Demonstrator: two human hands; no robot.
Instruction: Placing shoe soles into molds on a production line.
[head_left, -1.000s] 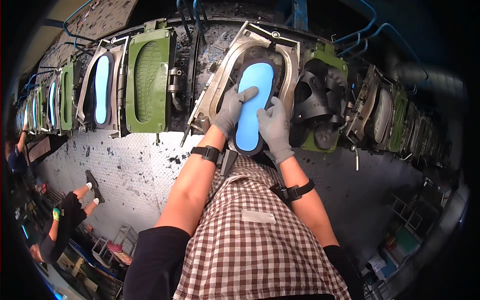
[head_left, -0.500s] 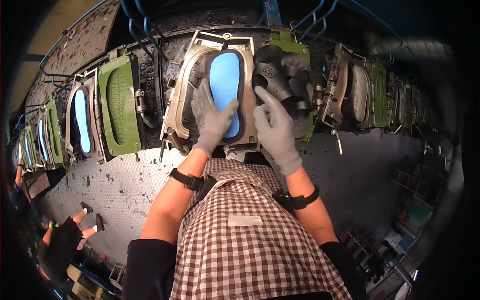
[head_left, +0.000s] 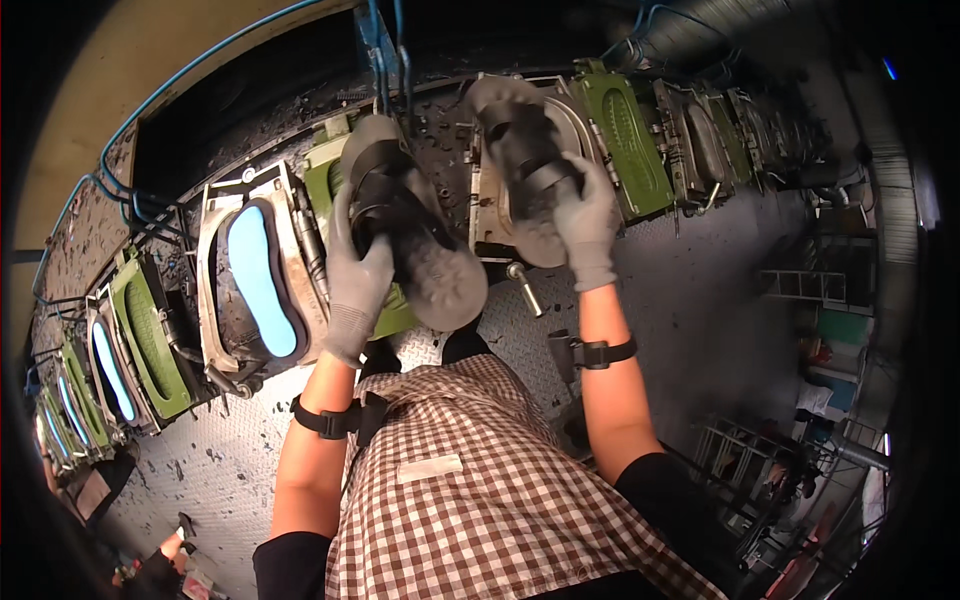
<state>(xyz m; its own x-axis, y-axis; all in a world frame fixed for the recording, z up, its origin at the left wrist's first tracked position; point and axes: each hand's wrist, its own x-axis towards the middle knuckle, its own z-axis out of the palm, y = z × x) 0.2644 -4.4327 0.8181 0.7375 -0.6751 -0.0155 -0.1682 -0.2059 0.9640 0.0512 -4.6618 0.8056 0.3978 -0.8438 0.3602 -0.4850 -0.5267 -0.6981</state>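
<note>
My left hand (head_left: 360, 280), in a grey glove, is closed on the side of a black sandal (head_left: 385, 205) with wide straps, tilted over a green mould plate (head_left: 322, 165). My gloved right hand (head_left: 588, 220) grips a second black strapped sandal (head_left: 522, 145) by its edge, over an open metal mould frame (head_left: 488, 215). The fingers under both sandals are partly hidden, and the sandals are a little blurred. Left of my left hand, a bright blue insole (head_left: 262, 270) lies in another metal mould frame (head_left: 212, 320).
More green mould plates (head_left: 150, 335) and metal frames line the bench on both sides, some with blue insoles (head_left: 112, 370). A metal handle (head_left: 524, 290) juts toward me. Blue pipes (head_left: 380, 50) stand behind. Another person's leg (head_left: 172, 545) shows at lower left.
My left hand has left the blue insole and now holds a sandal. My right hand has moved right with the other sandal. The view has shifted to the right.
</note>
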